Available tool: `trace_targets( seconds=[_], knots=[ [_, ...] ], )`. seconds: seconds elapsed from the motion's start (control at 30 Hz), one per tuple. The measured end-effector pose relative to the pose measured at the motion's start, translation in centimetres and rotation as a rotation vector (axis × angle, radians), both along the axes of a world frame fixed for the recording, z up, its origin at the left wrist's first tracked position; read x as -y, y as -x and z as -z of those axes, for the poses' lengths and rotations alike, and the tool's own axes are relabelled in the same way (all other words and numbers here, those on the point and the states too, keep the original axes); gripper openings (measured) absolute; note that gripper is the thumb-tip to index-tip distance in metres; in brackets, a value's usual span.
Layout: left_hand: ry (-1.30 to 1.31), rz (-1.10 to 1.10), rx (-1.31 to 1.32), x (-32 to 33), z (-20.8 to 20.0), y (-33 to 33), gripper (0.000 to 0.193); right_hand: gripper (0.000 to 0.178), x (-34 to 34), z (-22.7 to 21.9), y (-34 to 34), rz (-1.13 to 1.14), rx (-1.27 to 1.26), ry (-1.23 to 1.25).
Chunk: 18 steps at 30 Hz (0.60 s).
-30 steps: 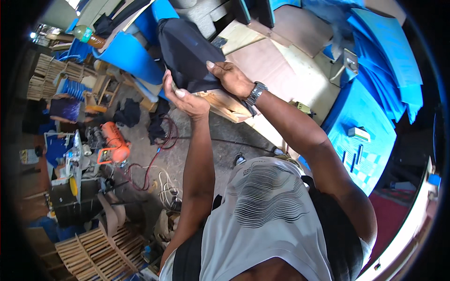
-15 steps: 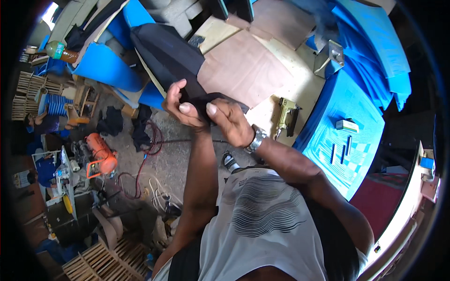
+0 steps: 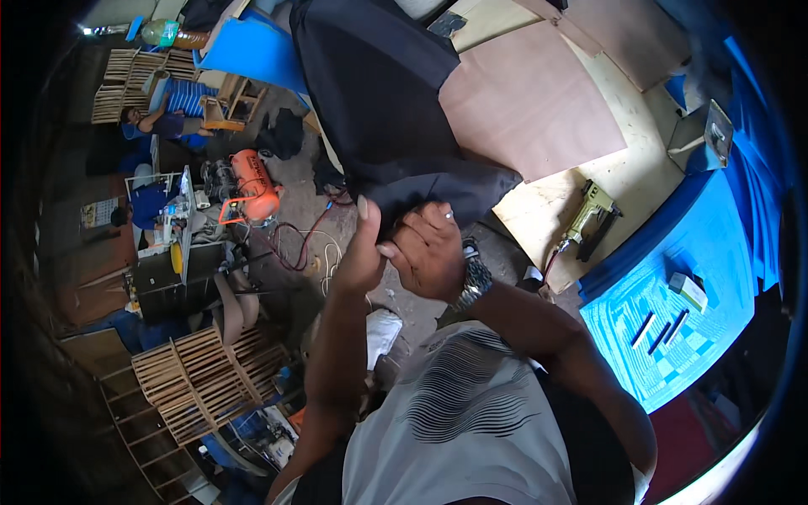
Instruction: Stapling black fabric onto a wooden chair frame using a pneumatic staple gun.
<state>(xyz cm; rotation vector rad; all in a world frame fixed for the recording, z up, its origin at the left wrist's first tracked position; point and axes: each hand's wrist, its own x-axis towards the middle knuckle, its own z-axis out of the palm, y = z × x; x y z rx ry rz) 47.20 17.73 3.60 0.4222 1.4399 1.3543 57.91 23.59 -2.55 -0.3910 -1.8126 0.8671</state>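
At the near left of a flat, pale-brown sheet (image 3: 530, 105), your right hand (image 3: 427, 257) curls closed, seemingly gripping the near edge of a smooth black fabric (image 3: 379, 93); your left hand (image 3: 358, 261) stands beside it, thumb raised. The fabric looks spread, its near edge not yet settled. Its far end is cut off; your left fingers are hidden, their grip impossible to tell.

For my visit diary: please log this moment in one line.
Left hand: at black fabric | right hand: curled against its edge | pneumatic fastener gun: on pale wooden board
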Motion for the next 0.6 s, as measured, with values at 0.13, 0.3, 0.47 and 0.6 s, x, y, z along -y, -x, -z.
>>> trace_targets(
  seconds=[0.13, 0.3, 0.47, 0.6],
  knots=[
    [0.204, 0.103, -0.082, -4.3, -1.2, 1.3, 0.066, 0.017, -1.0, -2.5, -1.9, -0.038, -0.051, 0.005],
    [0.307, 0.104, -0.557, -6.0, -1.4, -0.4, 0.061, 0.023, -1.1, -2.2, -2.9, -0.099, -0.018, 0.005],
    [0.008, 0.215, -0.895, -6.7, 0.8, 1.1, 0.029, 0.018, -3.4, 4.2, -4.7, -0.418, 0.123, 0.189],
    [-0.083, 0.422, -0.97, -7.1, 2.3, 5.1, 0.023, 0.027, -3.5, 12.5, -3.7, -0.653, 0.606, 0.427]
  ],
)
